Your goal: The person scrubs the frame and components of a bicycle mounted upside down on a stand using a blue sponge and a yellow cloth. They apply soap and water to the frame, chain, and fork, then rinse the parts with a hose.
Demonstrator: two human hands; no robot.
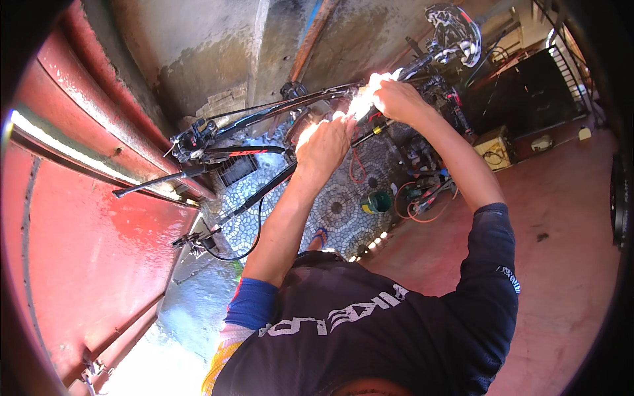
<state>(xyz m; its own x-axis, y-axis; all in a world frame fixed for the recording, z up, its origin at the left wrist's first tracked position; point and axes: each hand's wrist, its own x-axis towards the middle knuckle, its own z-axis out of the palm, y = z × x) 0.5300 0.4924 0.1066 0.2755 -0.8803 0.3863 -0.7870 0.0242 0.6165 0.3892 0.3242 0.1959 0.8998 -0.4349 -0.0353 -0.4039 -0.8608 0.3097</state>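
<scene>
A black bicycle frame (264, 117) with red accents lies slantwise in front of me. My left hand (323, 145) is closed, its fingers curled at the middle of the frame. Farther up and to the right, my right hand (400, 100) is closed too, against a dark tube. Strong glare between the two hands washes out the fingertips and whatever they grip. A black tube (264, 188) runs below my left hand toward the lower left, with a dark cable looping under it. A round chainring-like part (459, 36) sits at the upper right end.
A green bucket (378, 202) stands on the mosaic-tiled floor (333, 210), near an orange hose (416, 214). A foot in a blue flip-flop (321, 234) shows below. At left is a red metal gate (92, 244); a stained wall (205, 53) rises behind. A black panel (528, 99) is at right.
</scene>
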